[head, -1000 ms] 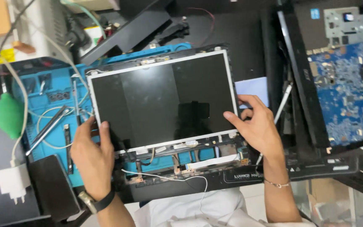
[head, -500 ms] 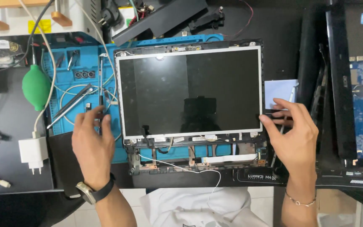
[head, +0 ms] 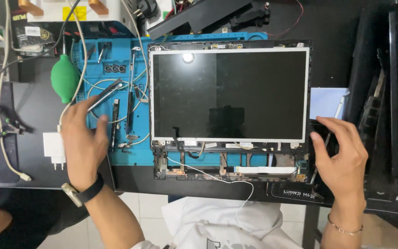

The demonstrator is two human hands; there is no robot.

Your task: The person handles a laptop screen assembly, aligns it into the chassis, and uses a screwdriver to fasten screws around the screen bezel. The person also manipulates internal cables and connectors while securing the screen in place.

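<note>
**Bench inventory: one bare laptop screen panel, two free hands**

Nearest me, my left hand (head: 83, 140), with a watch (head: 80, 193) on the wrist, hovers over the edge of the blue repair mat (head: 134, 154); its fingers are loosely spread and hold nothing. It is closest to a pair of tweezers (head: 107, 93) lying on the mat. My right hand (head: 342, 154), with a thin bracelet (head: 344, 227) on the wrist, sits just beside the panel's right lower corner, fingers apart and curled, gripping nothing that I can see.

Between the hands: one laptop screen panel (head: 229, 94), dark face up, white-edged, lying flat in its black lid shell (head: 229, 44), probably laid so to keep its back cables slack. One thin white wire (head: 208, 174) trails from the hinge strip (head: 226, 159) toward me.

Further left: one green rubber air blower (head: 64, 83), one white plug adapter (head: 54, 148), with cables looping across the desk (head: 38, 92). On the mat lie several slim tools, which I count as about three. Far right: stacked dark laptop parts (head: 383, 92), number unclear.
</note>
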